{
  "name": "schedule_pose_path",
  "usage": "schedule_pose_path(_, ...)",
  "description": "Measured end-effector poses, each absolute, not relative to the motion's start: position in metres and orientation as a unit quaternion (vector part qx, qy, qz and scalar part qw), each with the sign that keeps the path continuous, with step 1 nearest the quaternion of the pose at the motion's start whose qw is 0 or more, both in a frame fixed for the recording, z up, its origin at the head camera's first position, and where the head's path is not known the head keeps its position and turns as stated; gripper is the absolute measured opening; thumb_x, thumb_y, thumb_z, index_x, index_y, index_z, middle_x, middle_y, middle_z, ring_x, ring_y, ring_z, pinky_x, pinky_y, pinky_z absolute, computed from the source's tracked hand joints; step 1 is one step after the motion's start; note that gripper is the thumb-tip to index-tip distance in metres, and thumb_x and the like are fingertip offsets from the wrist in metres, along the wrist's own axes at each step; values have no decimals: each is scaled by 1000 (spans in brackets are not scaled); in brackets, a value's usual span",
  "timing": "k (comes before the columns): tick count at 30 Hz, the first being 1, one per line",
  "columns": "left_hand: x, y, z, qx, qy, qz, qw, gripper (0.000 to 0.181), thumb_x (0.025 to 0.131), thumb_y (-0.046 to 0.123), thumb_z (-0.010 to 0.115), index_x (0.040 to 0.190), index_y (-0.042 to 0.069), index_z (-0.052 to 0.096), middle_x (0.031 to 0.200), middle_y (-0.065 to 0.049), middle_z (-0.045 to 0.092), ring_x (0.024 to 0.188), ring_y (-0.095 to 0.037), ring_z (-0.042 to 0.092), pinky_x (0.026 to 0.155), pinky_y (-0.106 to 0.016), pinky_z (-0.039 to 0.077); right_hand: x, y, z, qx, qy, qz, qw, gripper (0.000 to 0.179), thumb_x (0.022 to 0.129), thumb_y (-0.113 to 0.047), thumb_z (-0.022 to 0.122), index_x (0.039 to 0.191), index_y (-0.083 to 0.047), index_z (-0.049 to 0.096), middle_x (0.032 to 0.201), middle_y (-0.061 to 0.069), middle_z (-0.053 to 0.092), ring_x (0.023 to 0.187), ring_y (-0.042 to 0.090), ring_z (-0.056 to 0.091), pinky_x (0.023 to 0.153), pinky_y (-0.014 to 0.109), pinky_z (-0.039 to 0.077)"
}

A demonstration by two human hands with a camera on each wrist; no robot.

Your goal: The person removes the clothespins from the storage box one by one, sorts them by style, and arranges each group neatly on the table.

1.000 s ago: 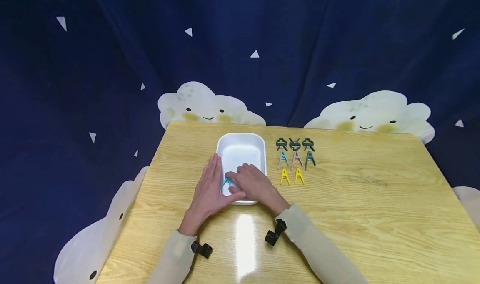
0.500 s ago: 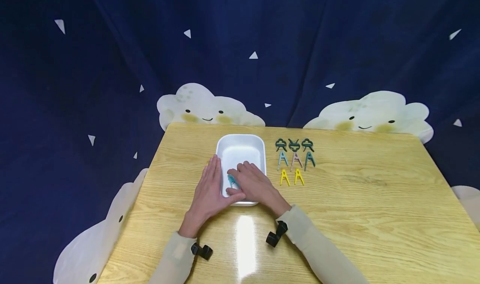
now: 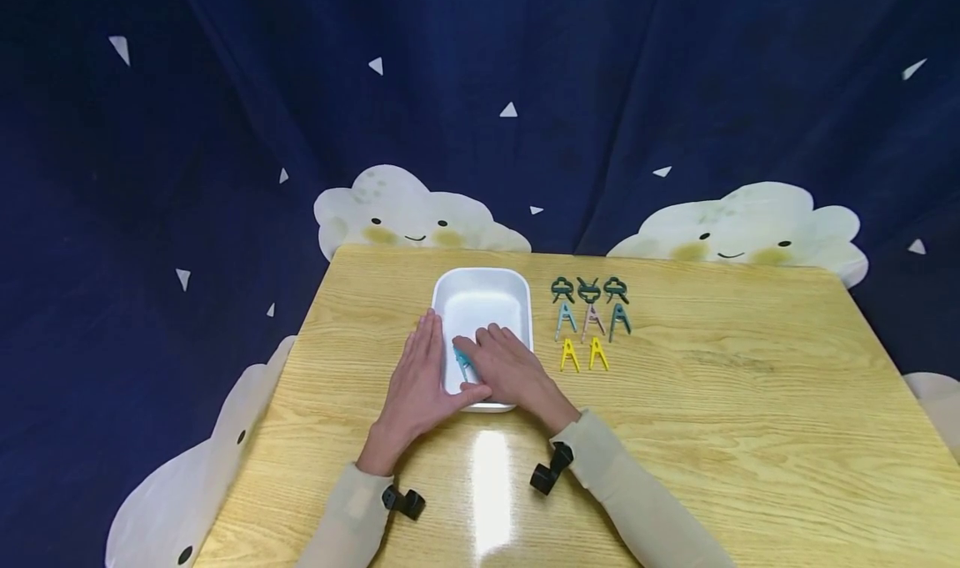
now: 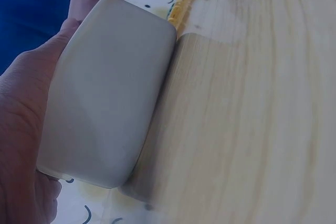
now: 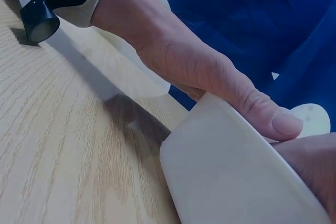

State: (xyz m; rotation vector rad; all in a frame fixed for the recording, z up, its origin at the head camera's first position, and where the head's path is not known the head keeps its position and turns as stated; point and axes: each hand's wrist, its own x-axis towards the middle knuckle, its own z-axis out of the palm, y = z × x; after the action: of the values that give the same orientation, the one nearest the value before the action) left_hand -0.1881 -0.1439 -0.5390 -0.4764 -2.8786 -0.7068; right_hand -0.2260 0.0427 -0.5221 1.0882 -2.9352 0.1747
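Note:
A white tray stands on the table, its outer wall filling much of both wrist views. Along its left side lies my left hand, fingers straight against the wall, thumb stretched over the near rim. That left thumb shows on the rim in the right wrist view. Inside the tray, my right hand has its fingers bent round a teal clothespin near the left wall. The clothespin's legs point toward me, and part of it is covered by the right hand.
Right of the tray lie dark green clips in a row. Below them are a light blue clothespin, a pink clothespin, a dark green clothespin and two yellow clothespins. A dark blue curtain hangs behind the table.
The teal clothespin has shifted slightly right and turned under the right hand, whose fingers moved a little over it. The left hand and tray stay put.

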Motion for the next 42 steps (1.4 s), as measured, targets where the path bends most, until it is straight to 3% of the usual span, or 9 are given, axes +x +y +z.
schedule_pose_path(3,-188,-144,-539,-159,-957,-234,70,136,79,89,60,166,0,4,175,-16,4,162,-25,0,131,-45,11,-227,43,-523,351,-935,53,-6,72,90,-54,74,151,-21,55,113,8,63,100,25,50,96,42,48)
schedule_pose_path(8,-188,-143,-540,-159,-957,-230,72,137,78,89,60,166,-1,5,175,-17,5,162,-32,7,131,-45,12,-228,43,-525,349,-936,48,2,59,91,-46,74,141,-18,61,110,7,63,98,24,50,92,40,47)
schedule_pose_path(18,-189,-143,-541,-157,-957,-233,71,136,79,89,59,166,-1,7,175,-17,6,162,-27,3,131,-45,13,-229,44,-526,336,-941,48,1,59,94,-51,71,133,-9,64,115,8,64,100,23,50,94,39,48)
schedule_pose_path(24,-188,-143,-541,-155,-957,-236,70,137,78,90,59,166,0,5,175,-17,5,162,-22,-2,131,-45,12,-230,42,-526,334,-941,48,16,55,94,-57,69,121,-8,67,107,7,64,94,23,50,89,39,47)
schedule_pose_path(27,-188,-143,-540,-153,-958,-235,65,137,78,91,58,166,1,3,176,-13,-1,162,-21,-5,131,-44,10,-230,42,-527,335,-941,48,24,52,94,-55,68,117,-8,67,103,6,63,92,23,50,87,38,47)
schedule_pose_path(33,-189,-144,-540,-152,-957,-237,62,137,79,90,59,167,2,3,175,-7,-8,162,-26,0,131,-44,10,-229,42,-526,334,-941,43,16,55,92,-54,72,122,-8,67,105,7,63,95,23,50,88,38,47)
schedule_pose_path(42,-188,-144,-539,-152,-957,-238,63,137,79,90,59,166,1,3,176,-11,-3,162,-22,-3,131,-44,10,-229,41,-526,333,-941,52,11,55,91,-54,74,121,-9,67,105,7,63,94,24,50,88,39,47)
